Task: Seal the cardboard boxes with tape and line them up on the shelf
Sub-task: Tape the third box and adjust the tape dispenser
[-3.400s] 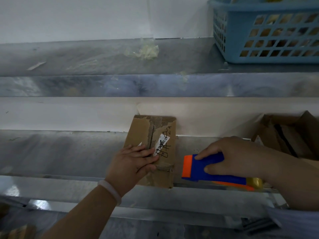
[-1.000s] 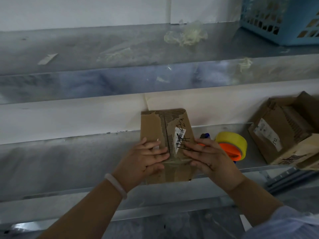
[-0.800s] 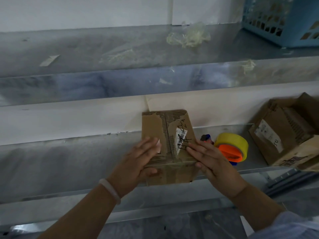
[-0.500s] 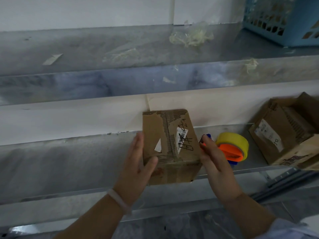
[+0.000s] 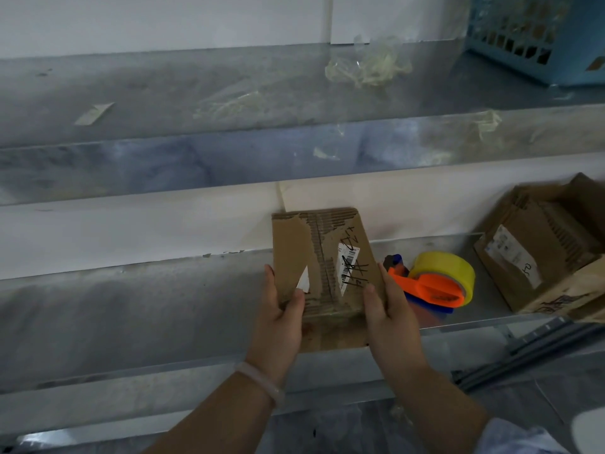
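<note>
On the lower shelf [image 5: 131, 306], near the middle of its front edge, a small cardboard box [image 5: 322, 257] sits clasped between two bare hands. Whether its base rests on the metal or is raised just off it cannot be told. The left hand [image 5: 281, 319] lies flat along the box's left side with its thumb hooked over the top face. The right hand [image 5: 389, 316] mirrors it on the right side, thumb also on top. So each grip is closed on the box, pressing it from opposite sides. The top face is torn, showing bare corrugation, and carries a white barcode label [image 5: 347, 267] with black marker scrawled over it. A white bracelet [image 5: 258, 381] circles the left wrist, and a pale sleeve [image 5: 523, 437] covers the right forearm.

Just beside the box, towards the shelf's right end, lies a tape dispenser [image 5: 429, 290], orange and blue, loaded with a yellow roll [image 5: 451, 267]. It is close behind the right hand's fingers. Further right, at the shelf's right end, other cardboard boxes [image 5: 540, 253] lean tilted together.

The upper shelf [image 5: 196, 83] holds a crumpled wad of clear tape [image 5: 366, 65] near its back edge, a small paper scrap [image 5: 93, 113] towards its left, and a blue plastic basket [image 5: 537, 34] at its far right corner.
</note>
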The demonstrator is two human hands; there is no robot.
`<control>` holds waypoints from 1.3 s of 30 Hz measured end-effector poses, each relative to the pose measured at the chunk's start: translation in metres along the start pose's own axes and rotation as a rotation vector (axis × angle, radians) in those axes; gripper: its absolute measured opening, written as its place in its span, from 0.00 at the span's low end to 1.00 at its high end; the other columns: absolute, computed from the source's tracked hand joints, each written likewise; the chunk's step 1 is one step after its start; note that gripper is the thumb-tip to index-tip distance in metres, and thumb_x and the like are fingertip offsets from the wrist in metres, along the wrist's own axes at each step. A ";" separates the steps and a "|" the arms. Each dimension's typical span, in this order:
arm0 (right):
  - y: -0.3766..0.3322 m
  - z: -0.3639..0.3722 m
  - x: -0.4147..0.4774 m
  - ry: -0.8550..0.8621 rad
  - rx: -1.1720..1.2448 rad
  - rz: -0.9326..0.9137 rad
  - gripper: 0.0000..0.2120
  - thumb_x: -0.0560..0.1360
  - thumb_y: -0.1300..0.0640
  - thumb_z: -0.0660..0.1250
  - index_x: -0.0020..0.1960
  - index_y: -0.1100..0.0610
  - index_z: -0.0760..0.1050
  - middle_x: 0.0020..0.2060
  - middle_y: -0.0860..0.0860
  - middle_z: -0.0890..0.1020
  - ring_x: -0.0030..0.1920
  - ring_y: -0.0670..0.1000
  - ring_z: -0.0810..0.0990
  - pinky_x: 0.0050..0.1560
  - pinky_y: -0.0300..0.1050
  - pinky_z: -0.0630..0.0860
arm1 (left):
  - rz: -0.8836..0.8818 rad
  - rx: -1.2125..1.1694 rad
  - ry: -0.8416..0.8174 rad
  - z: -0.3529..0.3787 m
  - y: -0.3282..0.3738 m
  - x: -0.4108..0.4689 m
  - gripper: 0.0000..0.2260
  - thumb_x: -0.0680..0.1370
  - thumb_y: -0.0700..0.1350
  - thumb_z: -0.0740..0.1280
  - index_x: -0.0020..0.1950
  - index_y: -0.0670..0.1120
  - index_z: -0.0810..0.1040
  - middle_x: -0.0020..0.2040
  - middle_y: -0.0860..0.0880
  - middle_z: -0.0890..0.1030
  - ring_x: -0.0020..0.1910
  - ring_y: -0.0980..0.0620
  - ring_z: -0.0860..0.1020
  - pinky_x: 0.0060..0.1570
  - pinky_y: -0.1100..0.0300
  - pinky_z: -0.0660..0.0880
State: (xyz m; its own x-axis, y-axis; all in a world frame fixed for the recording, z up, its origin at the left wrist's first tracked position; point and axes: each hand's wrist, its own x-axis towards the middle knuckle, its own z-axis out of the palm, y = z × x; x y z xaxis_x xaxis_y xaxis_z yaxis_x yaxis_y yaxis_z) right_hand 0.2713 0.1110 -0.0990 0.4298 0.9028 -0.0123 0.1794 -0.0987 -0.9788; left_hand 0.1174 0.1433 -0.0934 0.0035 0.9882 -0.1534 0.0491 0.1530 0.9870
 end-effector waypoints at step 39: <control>-0.028 -0.008 0.002 -0.256 -0.196 0.018 0.26 0.72 0.53 0.71 0.54 0.24 0.67 0.49 0.29 0.77 0.51 0.34 0.77 0.48 0.38 0.75 | -0.025 0.187 0.142 -0.081 0.022 0.010 0.17 0.74 0.48 0.72 0.60 0.57 0.70 0.52 0.55 0.76 0.49 0.57 0.76 0.44 0.60 0.74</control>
State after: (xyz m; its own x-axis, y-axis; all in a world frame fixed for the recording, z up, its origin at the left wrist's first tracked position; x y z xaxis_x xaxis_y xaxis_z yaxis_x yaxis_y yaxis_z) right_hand 0.2745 0.1123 -0.0695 0.2019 0.9738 -0.1049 0.3512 -0.1720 -0.9204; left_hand 0.0373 0.1577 -0.0693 -0.1395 0.9778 -0.1563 0.2313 0.1857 0.9550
